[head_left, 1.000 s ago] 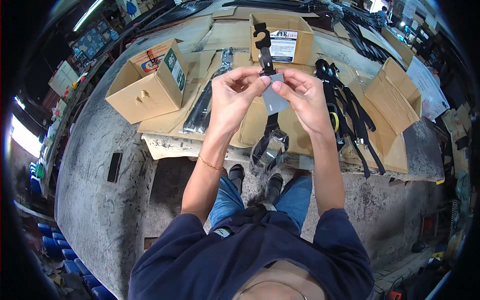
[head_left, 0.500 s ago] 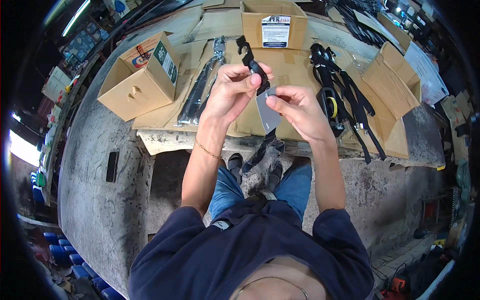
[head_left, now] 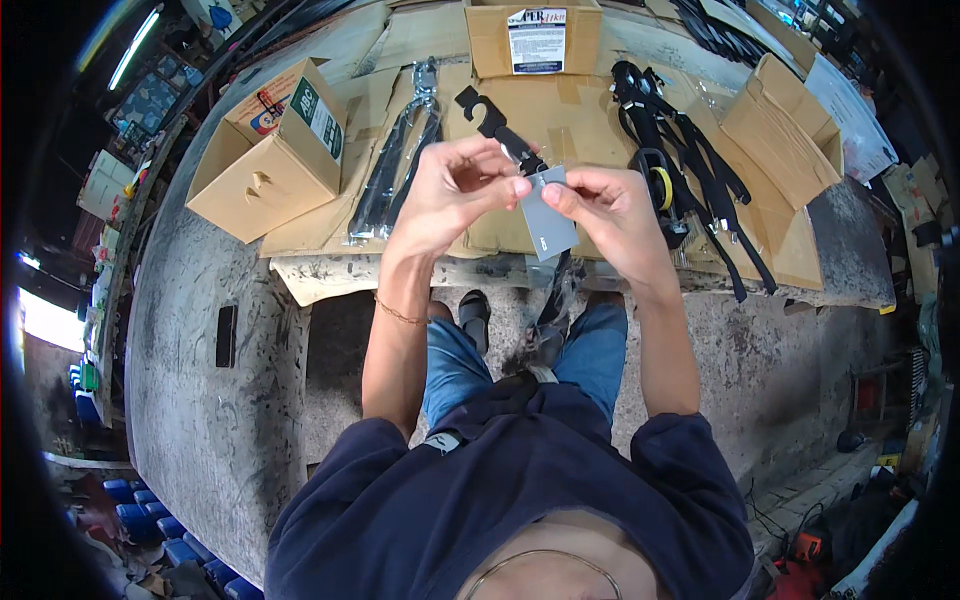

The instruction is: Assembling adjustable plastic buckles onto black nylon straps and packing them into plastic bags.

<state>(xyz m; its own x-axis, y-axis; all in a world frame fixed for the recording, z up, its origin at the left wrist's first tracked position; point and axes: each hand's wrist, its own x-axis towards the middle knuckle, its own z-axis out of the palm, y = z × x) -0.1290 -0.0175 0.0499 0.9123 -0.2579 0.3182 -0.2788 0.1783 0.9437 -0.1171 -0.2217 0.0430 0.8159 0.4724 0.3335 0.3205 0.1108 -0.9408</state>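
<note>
Between my hands is a black strap [head_left: 564, 285] in clear plastic, its lower end hanging past the table edge. A black plastic hook [head_left: 485, 112] tops it, tilted up to the left. My left hand [head_left: 450, 195] is closed at its neck, thumb and fingertips pinching beside the top of a grey card tag [head_left: 548, 228]; some of those fingers are hidden. The tag's upper right corner is pinched between thumb and forefinger of my right hand [head_left: 612, 215]. The tag hangs in front of the strap, hiding part of it.
Cardboard covers the table. An open carton [head_left: 265, 150] stands left, another carton [head_left: 535, 40] at the back, a third [head_left: 785, 130] right. Plastic-wrapped black straps [head_left: 398, 165] lie left of centre, loose black straps [head_left: 690, 160] right, near a yellow-centred roll [head_left: 660, 188]. A phone [head_left: 227, 336] lies far left.
The hook has tipped further left and shows more. My left fingers have shifted down toward the tag's top edge, and the tag now faces up more squarely.
</note>
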